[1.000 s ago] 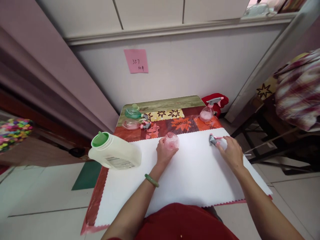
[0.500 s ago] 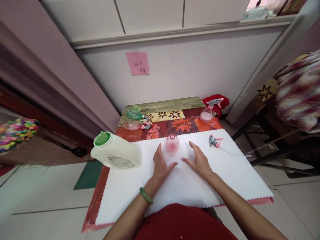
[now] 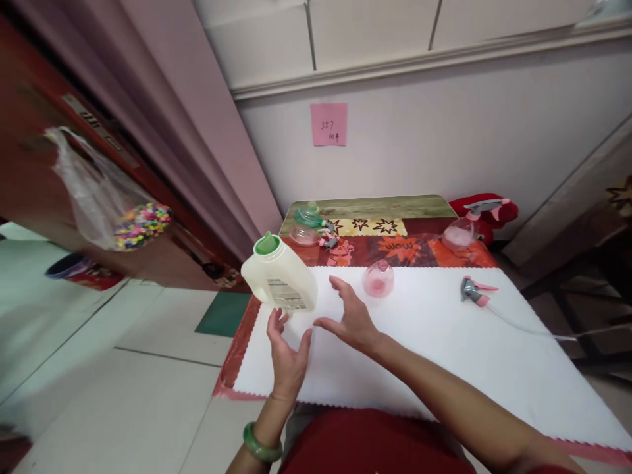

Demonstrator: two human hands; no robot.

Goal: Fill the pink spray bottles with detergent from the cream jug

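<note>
A large cream plastic jug with a green spout stands at the left of the white mat. My left hand, with a green bangle at the wrist, is just in front of the jug, fingers apart and holding nothing. To the jug's right is my right hand, open as well, thumb and fingers spread. Right of that hand stands a round pink clear bottle without its top. A grey and pink spray head with its tube lies on the mat at the right.
At the table's back left lie a green spray bottle and a pink one. A capped pink spray bottle stands at the back right. A bag of colourful bits hangs from the door at the left.
Both hands have moved left, from around the pink bottle to near the cream jug. The view has turned left. The bottle and spray head stay on the mat.
</note>
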